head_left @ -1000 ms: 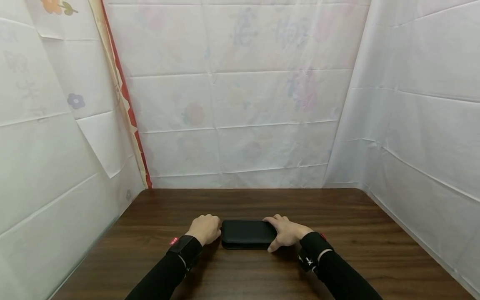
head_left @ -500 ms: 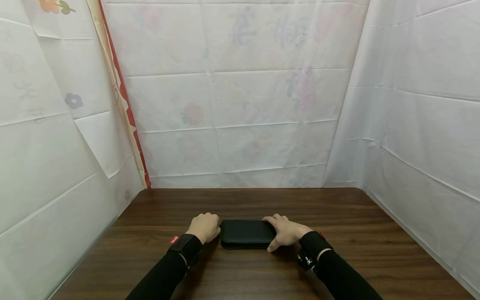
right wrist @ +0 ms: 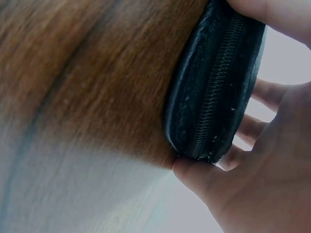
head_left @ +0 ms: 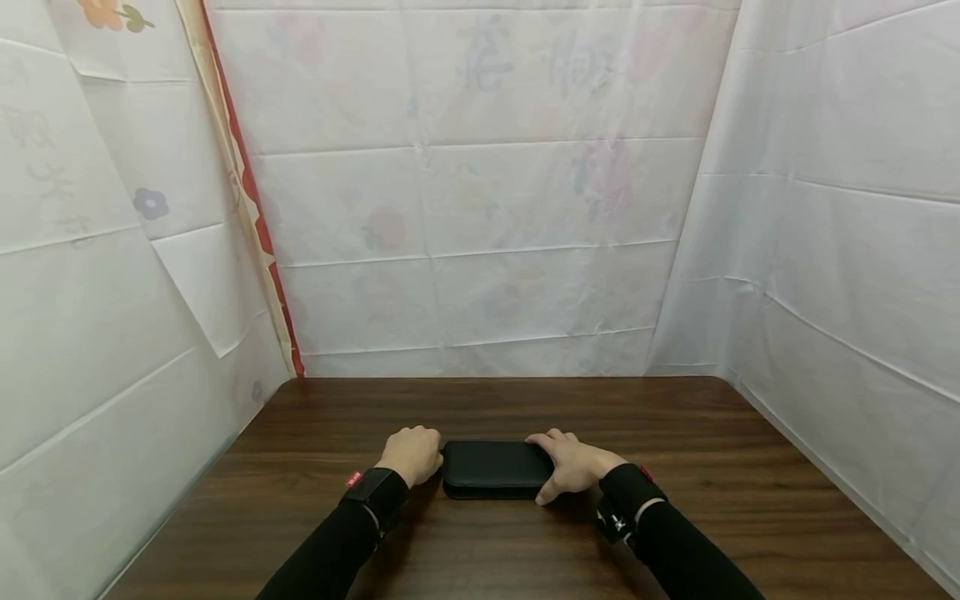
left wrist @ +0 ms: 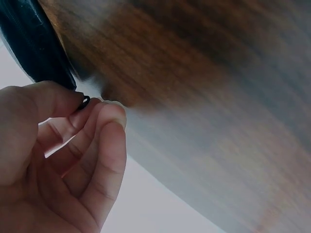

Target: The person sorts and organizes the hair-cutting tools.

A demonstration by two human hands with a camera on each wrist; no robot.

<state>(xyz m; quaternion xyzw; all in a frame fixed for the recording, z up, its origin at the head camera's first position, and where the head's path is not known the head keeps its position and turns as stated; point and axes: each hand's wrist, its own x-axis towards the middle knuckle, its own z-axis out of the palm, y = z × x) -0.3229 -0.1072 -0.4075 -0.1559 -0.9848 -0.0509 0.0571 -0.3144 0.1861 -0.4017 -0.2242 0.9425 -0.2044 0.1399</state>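
Observation:
A black zip wallet [head_left: 498,468] lies flat on the brown wooden table. Its closed zipper teeth run along the edge in the right wrist view, where the wallet [right wrist: 209,87] fills the upper middle. My left hand [head_left: 412,456] is at the wallet's left end. In the left wrist view, its thumb and fingers pinch a small black zipper pull [left wrist: 84,102] close to the wallet [left wrist: 36,43]. My right hand [head_left: 576,464] grips the right end, thumb on the near side and fingers round the far side. The fingertips on the far side are partly hidden.
The wooden table [head_left: 480,404] extends around both hands. White sheets with faint printed patterns hang behind [head_left: 480,208] it and along both sides. A red and cream strip [head_left: 255,208] runs down the back left corner. Both wrists wear black bands.

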